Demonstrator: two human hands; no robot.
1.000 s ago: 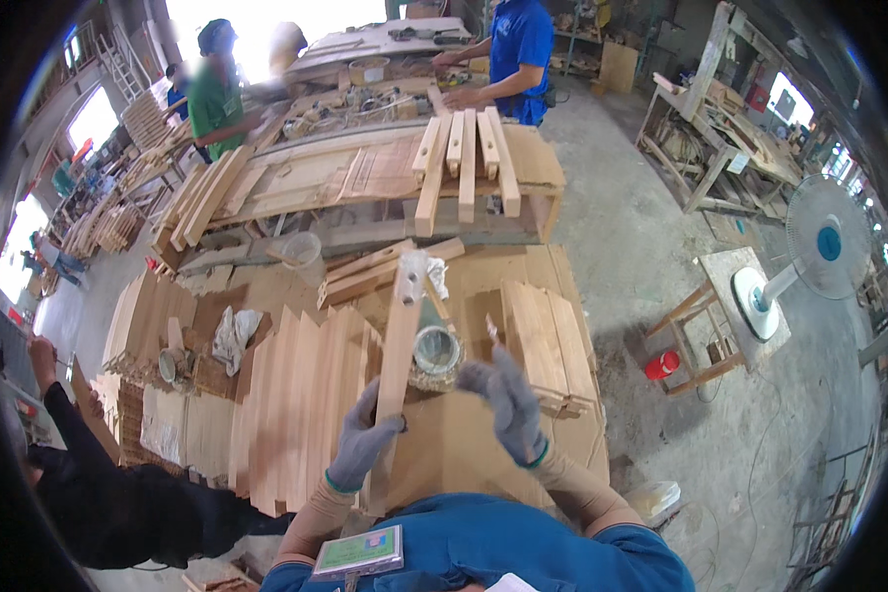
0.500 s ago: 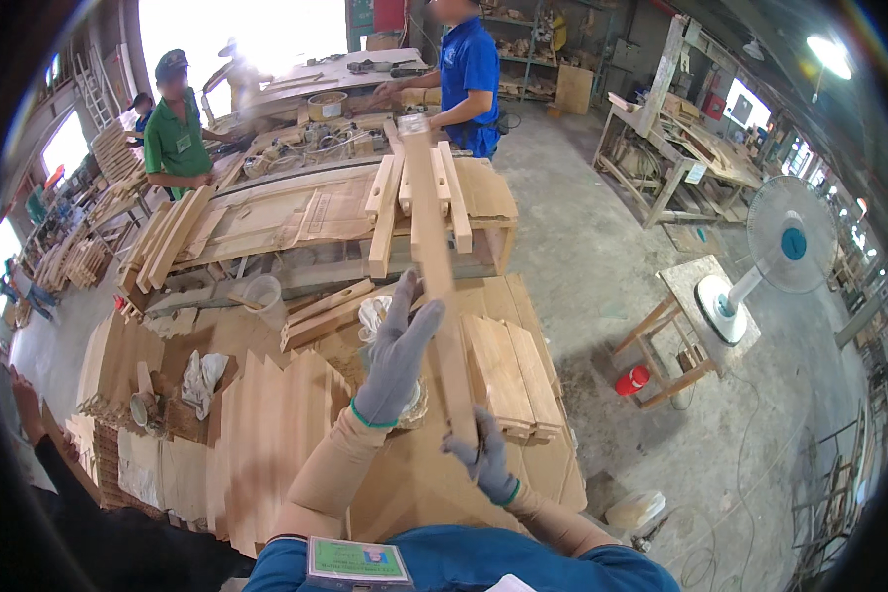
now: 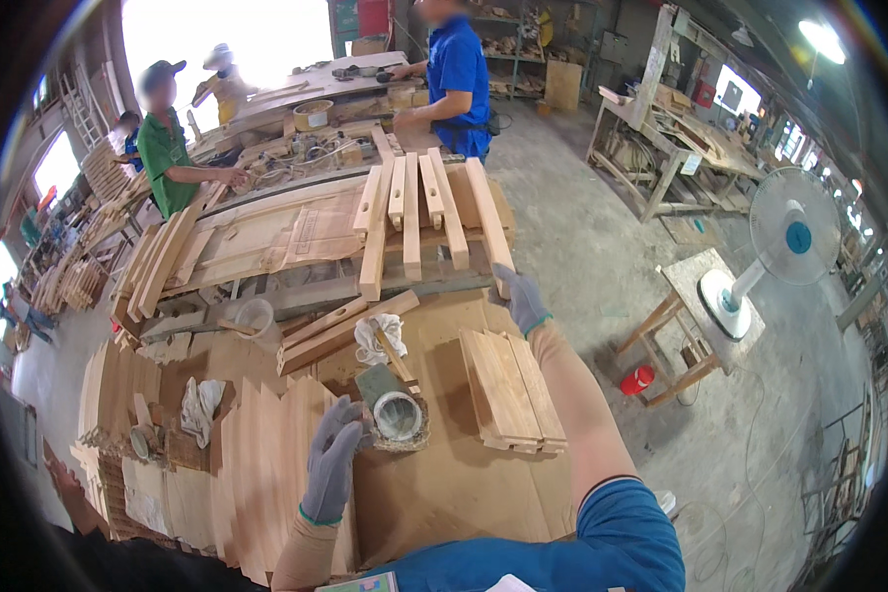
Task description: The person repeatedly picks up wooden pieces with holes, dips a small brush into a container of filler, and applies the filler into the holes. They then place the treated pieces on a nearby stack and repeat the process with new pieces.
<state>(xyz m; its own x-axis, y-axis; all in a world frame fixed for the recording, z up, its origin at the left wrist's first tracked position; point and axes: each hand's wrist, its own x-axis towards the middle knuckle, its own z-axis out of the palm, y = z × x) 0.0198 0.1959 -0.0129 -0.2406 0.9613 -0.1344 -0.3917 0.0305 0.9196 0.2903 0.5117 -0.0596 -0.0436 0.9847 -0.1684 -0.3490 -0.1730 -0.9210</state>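
Observation:
My right hand (image 3: 523, 299), in a grey glove, is closed on the near end of a long wooden bar (image 3: 487, 212). The bar points away from me, at the right of several wooden rails (image 3: 411, 227) lying on the far workbench. My left hand (image 3: 332, 462), gloved too, is raised over a stack of wooden boards (image 3: 266, 464). Its fingers are loosely bent and apart from the thumb, with nothing visible in them. Just right of it is a round container with a pale rim (image 3: 398, 417), beside a wooden-handled tool (image 3: 399, 361) and a white rag (image 3: 380, 338).
Flat wooden pieces (image 3: 511, 390) lie on the cardboard-covered near table (image 3: 444, 503). A plastic tub (image 3: 257, 320) stands at its far side. Two people in green (image 3: 167, 158) and blue (image 3: 461, 79) are beyond the far bench. A fan (image 3: 725, 306) stands on a stool at right.
The bar has moved from upright before me to the far bench's right edge. My right hand has reached forward with it; my left hand has come off it and drawn back left.

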